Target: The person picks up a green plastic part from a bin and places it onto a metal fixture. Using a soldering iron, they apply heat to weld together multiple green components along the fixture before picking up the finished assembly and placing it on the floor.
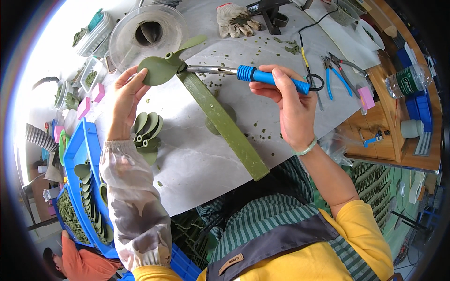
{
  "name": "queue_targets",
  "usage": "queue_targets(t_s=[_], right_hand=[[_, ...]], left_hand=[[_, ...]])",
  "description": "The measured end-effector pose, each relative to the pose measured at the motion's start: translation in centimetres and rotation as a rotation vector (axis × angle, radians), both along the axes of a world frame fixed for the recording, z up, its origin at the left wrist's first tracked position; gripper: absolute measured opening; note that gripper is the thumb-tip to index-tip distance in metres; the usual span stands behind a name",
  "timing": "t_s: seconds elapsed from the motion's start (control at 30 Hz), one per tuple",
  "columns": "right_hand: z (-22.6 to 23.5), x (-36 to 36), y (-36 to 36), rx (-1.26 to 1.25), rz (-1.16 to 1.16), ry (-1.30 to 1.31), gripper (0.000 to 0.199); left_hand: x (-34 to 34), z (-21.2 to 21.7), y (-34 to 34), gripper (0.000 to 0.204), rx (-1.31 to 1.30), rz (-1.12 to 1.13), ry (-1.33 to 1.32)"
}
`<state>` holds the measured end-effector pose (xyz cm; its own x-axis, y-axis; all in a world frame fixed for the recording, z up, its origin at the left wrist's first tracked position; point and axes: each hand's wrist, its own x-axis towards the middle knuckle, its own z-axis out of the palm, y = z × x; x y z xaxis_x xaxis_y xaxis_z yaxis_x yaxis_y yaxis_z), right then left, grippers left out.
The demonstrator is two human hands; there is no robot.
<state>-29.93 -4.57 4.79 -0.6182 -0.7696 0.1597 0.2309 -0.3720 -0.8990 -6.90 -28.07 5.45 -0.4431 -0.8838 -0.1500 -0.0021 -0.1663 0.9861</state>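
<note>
My left hand (125, 96) pinches one blade of a green propeller (159, 71) between thumb and fingers. Gripped in my right hand (294, 103) is a soldering iron (276, 79) with a blue ribbed handle and metal shaft. Its tip meets the propeller close to the hub; exact contact is too small to make out. Below them a long green bar, seemingly wax (225, 126), lies slantwise across the table, its far end just under the propeller. Several more green propellers (149, 133) are stacked beside my left forearm.
A see-through round basin (123, 44) stands at the far left, and a stained work glove (233, 21) lies at the back. Pliers (335, 77) and green crumbs are on the right half. Blue crates (84, 154) with green pieces stand left, near a person in orange (86, 262).
</note>
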Motion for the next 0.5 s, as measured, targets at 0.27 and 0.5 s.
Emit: queue_targets(t_s=[0.27,0.5], right_hand=[[0.29,0.15,0.1,0.008,0.008,-0.028,0.025],[0.31,-0.42,-0.55,0.033,-0.034,0.015,0.028]], left_hand=[[0.04,0.11,0.02,0.024,-0.002,-0.004,-0.002],[-0.09,0.29,0.3,0.025,0.001,-0.008,0.0]])
